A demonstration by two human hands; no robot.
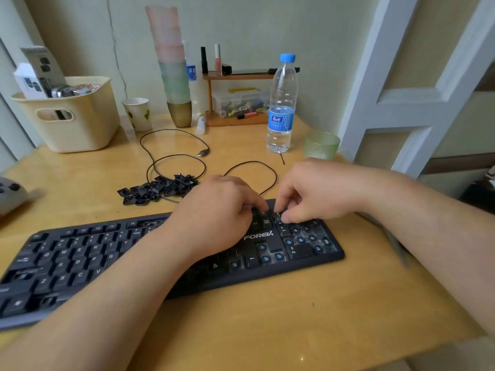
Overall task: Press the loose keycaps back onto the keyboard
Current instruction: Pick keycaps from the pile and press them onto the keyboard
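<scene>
Two bare forearms of a person, no sleeves in view, left hand (217,210) and right hand (313,194) both bare, without gloves, no ring or watch or bracelet to see, short plain fingernails, smooth arms without marks

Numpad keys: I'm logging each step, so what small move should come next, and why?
Probably press the keycap under the right hand fingertips firmly down at the numpad's top-left, with the left hand steadying the keyboard. Both hands meet there, many numpad sockets still show bare blue stems, and a pile of loose keycaps waits behind.
</scene>
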